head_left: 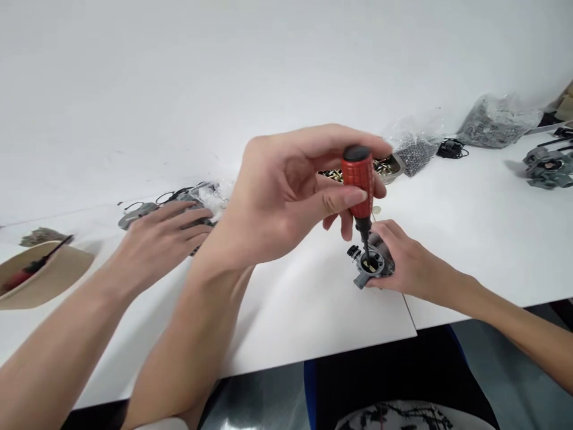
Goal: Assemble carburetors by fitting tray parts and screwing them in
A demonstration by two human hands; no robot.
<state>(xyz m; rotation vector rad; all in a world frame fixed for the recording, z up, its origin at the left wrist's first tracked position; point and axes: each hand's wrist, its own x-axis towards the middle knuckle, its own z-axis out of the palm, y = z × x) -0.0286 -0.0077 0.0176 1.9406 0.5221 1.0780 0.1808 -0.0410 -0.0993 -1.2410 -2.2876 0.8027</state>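
My left hand is closed round the red handle of a screwdriver, thumb on the near side and a finger beside its black end cap. The screwdriver stands nearly upright. Its shaft reaches down to the round bore of a grey metal carburetor, where a brass-coloured piece shows; the exact contact of the tip is too small to tell. My right hand grips the carburetor from the right and steadies it at the white table. Part of the carburetor is hidden by the fingers.
A co-worker's hand rests over other carburetors on the left. A beige bin holds another screwdriver. Behind stand a tray of brass parts, bags of small parts and black cables. Another carburetor sits far right.
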